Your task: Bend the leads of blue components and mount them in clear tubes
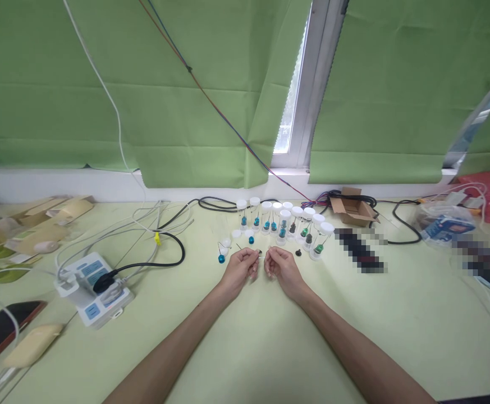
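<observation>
My left hand (240, 270) is closed in a pinch on a thin metal wire (261, 257), whose end sticks out toward the right. Close beside it, my right hand (284, 272) has thumb and fingertips pressed together; what they hold is too small to make out. Beyond my fingers, several clear tubes with white caps (326, 228) stand upright, holding blue, green or dark pieces. A loose blue ball (251, 239) lies just behind my left hand. To its left rests another blue ball (221, 258) with a bent wire. A small black piece (298, 252) sits right of my right hand.
On the left lies a white power strip (97, 317) with plugs and tangled cables. An open cardboard box (352, 209) is at the back right, near black cable (415, 238). A clear bag with a blue pack (449, 225) is farther right. Yellowish parts (34, 343) lie far left.
</observation>
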The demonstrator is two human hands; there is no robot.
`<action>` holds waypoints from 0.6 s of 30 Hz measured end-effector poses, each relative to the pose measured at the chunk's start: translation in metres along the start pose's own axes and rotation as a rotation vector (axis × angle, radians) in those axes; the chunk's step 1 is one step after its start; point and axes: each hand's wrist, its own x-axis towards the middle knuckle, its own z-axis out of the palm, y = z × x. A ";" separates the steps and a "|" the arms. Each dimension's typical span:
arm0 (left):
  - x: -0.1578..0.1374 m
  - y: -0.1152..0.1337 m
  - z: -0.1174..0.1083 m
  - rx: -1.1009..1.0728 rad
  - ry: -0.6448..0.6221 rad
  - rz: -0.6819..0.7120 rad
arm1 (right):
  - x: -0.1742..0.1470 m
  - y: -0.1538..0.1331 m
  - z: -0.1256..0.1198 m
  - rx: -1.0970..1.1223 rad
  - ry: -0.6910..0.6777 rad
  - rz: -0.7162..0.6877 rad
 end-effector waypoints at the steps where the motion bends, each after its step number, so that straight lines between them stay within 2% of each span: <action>1: 0.000 0.000 0.000 0.002 -0.001 0.001 | 0.000 0.000 0.000 0.001 0.002 0.000; 18: -0.002 0.002 0.002 0.014 -0.007 0.007 | 0.000 0.000 0.000 -0.003 0.017 0.008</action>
